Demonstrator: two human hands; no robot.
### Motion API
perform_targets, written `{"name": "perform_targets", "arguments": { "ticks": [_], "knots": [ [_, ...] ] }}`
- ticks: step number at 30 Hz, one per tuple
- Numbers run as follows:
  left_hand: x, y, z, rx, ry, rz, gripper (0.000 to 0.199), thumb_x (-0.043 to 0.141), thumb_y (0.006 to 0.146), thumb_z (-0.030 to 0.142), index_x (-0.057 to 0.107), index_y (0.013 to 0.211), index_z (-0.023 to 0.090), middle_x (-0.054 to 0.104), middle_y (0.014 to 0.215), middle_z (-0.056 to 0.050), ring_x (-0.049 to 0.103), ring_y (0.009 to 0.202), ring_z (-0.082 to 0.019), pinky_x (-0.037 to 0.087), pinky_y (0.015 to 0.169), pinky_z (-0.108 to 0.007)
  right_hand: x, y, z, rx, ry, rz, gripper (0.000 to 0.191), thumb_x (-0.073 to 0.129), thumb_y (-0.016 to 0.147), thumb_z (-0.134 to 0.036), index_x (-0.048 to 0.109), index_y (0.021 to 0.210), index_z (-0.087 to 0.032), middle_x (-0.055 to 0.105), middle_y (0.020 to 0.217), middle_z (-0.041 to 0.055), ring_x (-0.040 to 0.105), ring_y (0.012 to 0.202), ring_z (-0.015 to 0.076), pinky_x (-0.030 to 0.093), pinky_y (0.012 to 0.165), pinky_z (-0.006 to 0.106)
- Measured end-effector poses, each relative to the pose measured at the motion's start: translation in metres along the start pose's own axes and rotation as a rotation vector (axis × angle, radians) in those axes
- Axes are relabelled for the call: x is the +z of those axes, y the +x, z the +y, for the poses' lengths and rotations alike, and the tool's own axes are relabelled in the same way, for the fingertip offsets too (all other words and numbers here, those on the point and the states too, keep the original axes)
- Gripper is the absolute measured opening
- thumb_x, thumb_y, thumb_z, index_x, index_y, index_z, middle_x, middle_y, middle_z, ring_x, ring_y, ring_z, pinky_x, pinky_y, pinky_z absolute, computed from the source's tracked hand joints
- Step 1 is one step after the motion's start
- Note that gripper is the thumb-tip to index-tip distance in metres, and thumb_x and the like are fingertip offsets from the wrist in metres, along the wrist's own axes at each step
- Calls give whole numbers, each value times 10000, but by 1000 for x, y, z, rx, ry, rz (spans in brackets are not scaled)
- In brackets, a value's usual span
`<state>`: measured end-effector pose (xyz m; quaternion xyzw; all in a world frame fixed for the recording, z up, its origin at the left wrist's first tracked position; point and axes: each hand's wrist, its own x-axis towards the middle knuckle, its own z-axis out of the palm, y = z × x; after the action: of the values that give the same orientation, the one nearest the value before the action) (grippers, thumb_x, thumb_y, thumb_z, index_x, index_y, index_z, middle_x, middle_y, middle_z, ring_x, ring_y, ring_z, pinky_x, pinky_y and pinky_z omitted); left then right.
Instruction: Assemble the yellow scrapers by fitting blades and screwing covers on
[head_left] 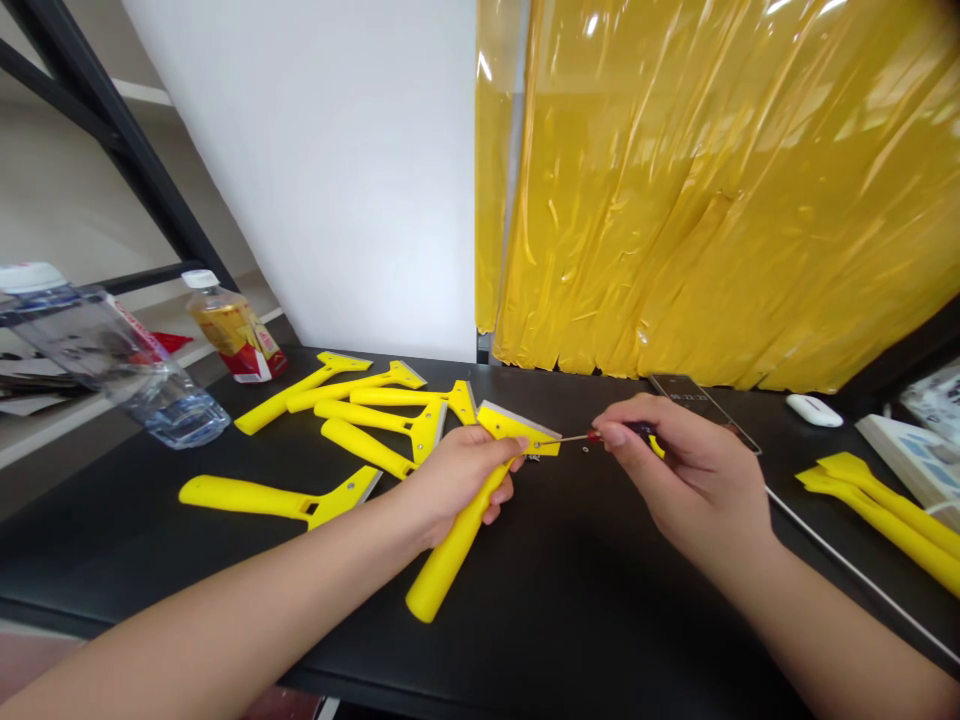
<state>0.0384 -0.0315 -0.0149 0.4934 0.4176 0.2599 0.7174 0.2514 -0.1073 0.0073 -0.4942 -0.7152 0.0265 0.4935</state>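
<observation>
your left forearm (225, 610) reaches over the black worktop (600, 600). your right hand (686, 460) grips the screwdriver (571, 439); your left hand (466, 475) grips the yellow scraper (454, 560) above the worktop, long handle slanting towards you, head away. the screwdriver points left, at its screw (537, 444).

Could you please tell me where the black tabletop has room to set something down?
The black tabletop is bare between the held yellow plastic scraper and the right forearm; loose yellow scrapers crowd it beyond the left forearm.
</observation>
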Motion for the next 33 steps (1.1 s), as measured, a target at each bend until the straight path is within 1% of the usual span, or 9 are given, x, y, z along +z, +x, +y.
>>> {"name": "perform_targets", "arguments": {
  "ticks": [7,12,15,18,22,26,28,30,33],
  "knots": [
    [-1,2,-2,0,43,-27,334,741,879,422,558,724,190,483,510,44,455,404,-93,360,404,-223,-2,2,-5,-118,-159,-55,78,660,996,-291,658,927,-252,727,810,-17,671,698,145,489,652,289],
    [-1,2,-2,-2,46,7,320,741,878,408,548,738,193,499,520,42,453,402,-95,359,403,-229,-1,1,-4,-121,-298,-130,152,608,1005,-284,584,1147,-235,736,1011,34,714,870,194,516,762,325],
    [-1,2,-2,1,50,13,311,727,887,392,540,736,194,500,524,44,446,399,-89,359,403,-225,0,-1,-6,-83,-370,-198,72,560,1019,-296,558,1059,-237,686,819,-4,665,689,177,462,624,313],
    [-1,3,-2,-5,52,31,300,720,892,389,540,750,195,507,525,43,445,393,-90,356,396,-225,0,-1,-8,-55,-481,-159,198,548,1032,-414,539,934,-243,609,661,-30,596,552,176,370,532,316],
    [-1,4,-2,-7,65,56,284,712,895,377,540,758,196,509,524,43,448,387,-93,355,389,-226,-1,0,-10,-8,-385,-193,110,526,1035,-348,529,1068,-243,684,833,-8,653,654,165,426,583,288],
    [-1,4,-2,-4,74,57,272,694,905,365,537,757,198,509,522,43,446,383,-95,359,388,-228,-1,0,-10,20,-430,-195,220,529,1038,-438,519,921,-252,616,666,-45,590,534,157,355,506,285],
    [0,3,-2,-11,79,64,271,699,900,366,539,760,199,511,521,43,452,382,-97,358,386,-228,-1,0,-10,22,-486,-139,217,546,1027,-461,539,982,-248,662,744,-23,630,590,176,379,533,293],
    [0,3,-1,-12,84,74,269,707,894,366,541,765,199,515,521,42,458,381,-100,360,386,-228,-2,1,-9,29,-438,-166,157,531,1035,-394,537,1089,-247,699,867,-3,674,688,177,436,589,289],
    [0,3,-2,-13,90,74,274,706,894,372,542,761,198,514,512,42,456,378,-100,361,387,-228,-3,0,-10,30,-412,-229,191,515,1045,-412,527,941,-252,631,710,-42,614,572,153,398,531,278]
  ]
}}
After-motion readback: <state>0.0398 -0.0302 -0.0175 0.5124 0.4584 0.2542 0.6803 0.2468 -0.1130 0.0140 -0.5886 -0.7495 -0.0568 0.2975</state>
